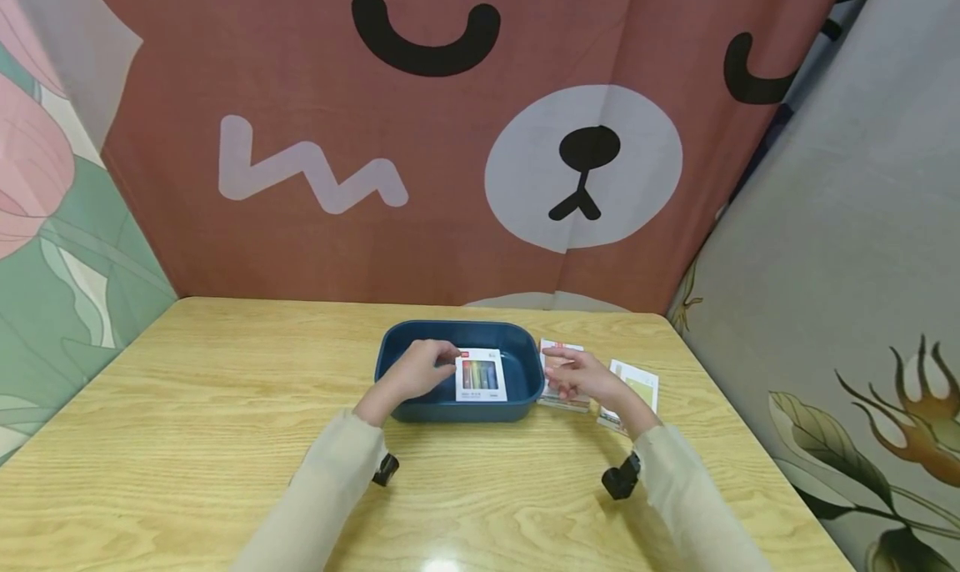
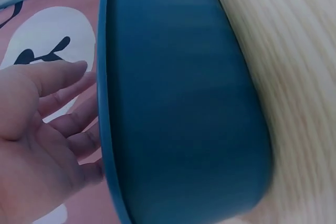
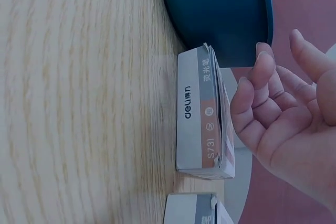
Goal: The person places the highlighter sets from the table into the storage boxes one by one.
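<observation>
left hand [image 1: 417, 370] fingers pinched the white battery pack [image 1: 480, 375] over the blue tray [image 1: 420, 411] at worktop [image 1: 187, 405] centre. right hand [image 1: 582, 373] hovered with fingers loosely apart above an orange box [image 3: 202, 116] at tray's 3 o'clock; another box [image 1: 637, 386] lay further right.

Light wooden table [image 1: 187, 439], bear-face curtain [image 1: 450, 138] behind, floral drapes [image 1: 862, 305] aside
</observation>
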Available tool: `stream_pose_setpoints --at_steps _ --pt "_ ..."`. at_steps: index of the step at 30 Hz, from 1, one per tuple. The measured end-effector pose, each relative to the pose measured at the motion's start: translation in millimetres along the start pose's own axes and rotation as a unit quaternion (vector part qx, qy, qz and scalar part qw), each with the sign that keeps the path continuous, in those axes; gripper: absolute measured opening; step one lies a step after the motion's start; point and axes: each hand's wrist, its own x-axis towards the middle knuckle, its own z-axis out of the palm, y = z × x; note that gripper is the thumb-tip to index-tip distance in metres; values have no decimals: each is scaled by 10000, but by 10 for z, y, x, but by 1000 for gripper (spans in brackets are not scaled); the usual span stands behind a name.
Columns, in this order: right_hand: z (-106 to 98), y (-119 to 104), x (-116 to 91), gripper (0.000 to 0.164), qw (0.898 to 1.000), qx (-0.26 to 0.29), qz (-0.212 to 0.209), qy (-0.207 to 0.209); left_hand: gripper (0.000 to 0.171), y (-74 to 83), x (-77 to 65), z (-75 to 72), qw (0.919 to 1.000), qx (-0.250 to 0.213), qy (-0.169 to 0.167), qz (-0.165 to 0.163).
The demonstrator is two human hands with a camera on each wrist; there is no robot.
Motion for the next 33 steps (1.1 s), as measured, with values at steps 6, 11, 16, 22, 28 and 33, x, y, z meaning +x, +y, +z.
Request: stream_pose_setpoints --at_steps 6,11,16,22,28,33 --pt "-12 1 -48 46 10000 25 6 4 22 -19 -75 -46 9959 732 267 463" --pt "-17 19 -94 48 10000 -10 -67 1 19 -75 -134 -93 9904 1029 477 792" --pt "-27 34 -133 48 9999 46 -96 13 19 -167 -189 -145 9837 1323 663 1019" --pt "-59 52 -195 46 9999 34 -79 90 19 -272 -236 -204 9788 1556 912 968" --pt "-87 90 -252 46 9998 66 -102 144 21 -353 -289 -220 9788 1624 981 774" --pt "-114 111 -284 44 9998 -37 -100 185 23 -429 -331 -231 9809 1516 1076 570"
